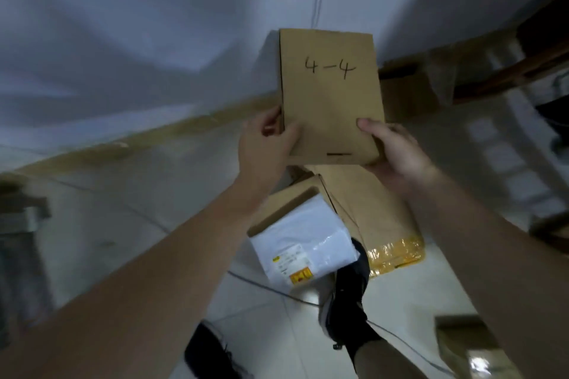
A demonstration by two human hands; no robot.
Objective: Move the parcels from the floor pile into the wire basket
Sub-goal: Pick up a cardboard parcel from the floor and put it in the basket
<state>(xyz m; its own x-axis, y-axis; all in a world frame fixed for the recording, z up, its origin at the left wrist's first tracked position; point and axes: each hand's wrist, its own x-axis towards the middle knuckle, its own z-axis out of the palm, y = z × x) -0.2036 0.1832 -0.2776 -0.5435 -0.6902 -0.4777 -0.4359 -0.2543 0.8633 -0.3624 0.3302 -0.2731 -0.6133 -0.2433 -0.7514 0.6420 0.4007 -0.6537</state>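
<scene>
I hold a brown cardboard parcel (329, 92) marked "4-4" up in front of me, above the floor pile. My left hand (264, 141) grips its lower left edge and my right hand (397, 151) grips its lower right corner. Below it on the floor lie a white plastic mailer (304, 240) with a yellow label, a flat brown box (286, 203) under the mailer, and a large brown padded envelope (375, 212) with yellow tape. The wire basket is not in view.
My black shoes (348, 304) stand on the pale tiled floor just below the pile. A thin cable (264, 286) crosses the tiles. Another cardboard box (471, 344) sits at the lower right, shelving (517, 163) at the right, a white wall behind.
</scene>
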